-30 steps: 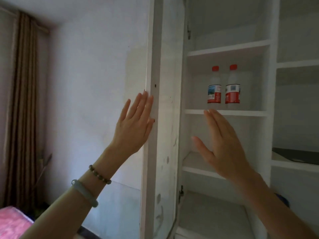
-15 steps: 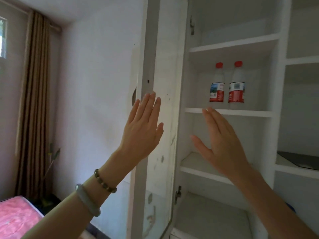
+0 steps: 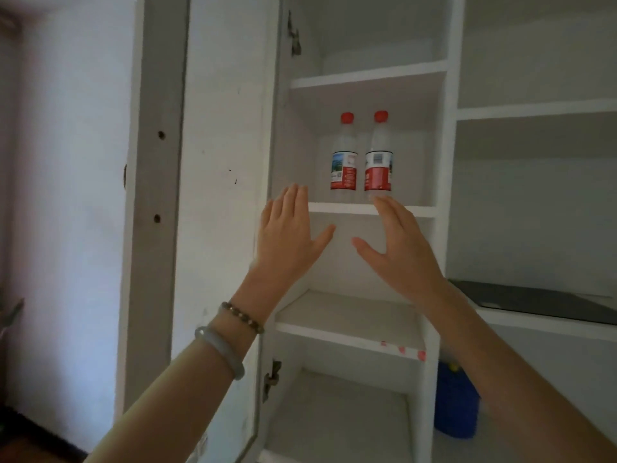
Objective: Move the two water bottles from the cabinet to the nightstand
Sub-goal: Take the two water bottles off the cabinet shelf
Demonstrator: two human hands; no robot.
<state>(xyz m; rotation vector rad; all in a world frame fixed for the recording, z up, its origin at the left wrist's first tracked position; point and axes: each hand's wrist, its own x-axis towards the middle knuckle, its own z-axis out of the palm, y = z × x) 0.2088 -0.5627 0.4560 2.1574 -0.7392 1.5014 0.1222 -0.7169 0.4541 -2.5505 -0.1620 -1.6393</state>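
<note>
Two clear water bottles with red caps and red-and-white labels stand upright side by side on a middle shelf (image 3: 417, 210) of the white cabinet: the left bottle (image 3: 344, 155) and the right bottle (image 3: 378, 153). My left hand (image 3: 287, 238) is raised flat with fingers apart, just below and left of the left bottle, holding nothing. My right hand (image 3: 397, 245) is also spread, its fingertips at the shelf edge under the right bottle, not touching it. The nightstand is not in view.
The cabinet door (image 3: 220, 162) stands swung out to the left, edge toward me. Other shelves above and below are bare. A dark flat object (image 3: 534, 300) lies on the right compartment's shelf, and a blue container (image 3: 455, 406) sits lower right.
My left hand has left the door edge and moved right, in front of the shelves. The view has shifted closer to the cabinet. The bottles have not moved.
</note>
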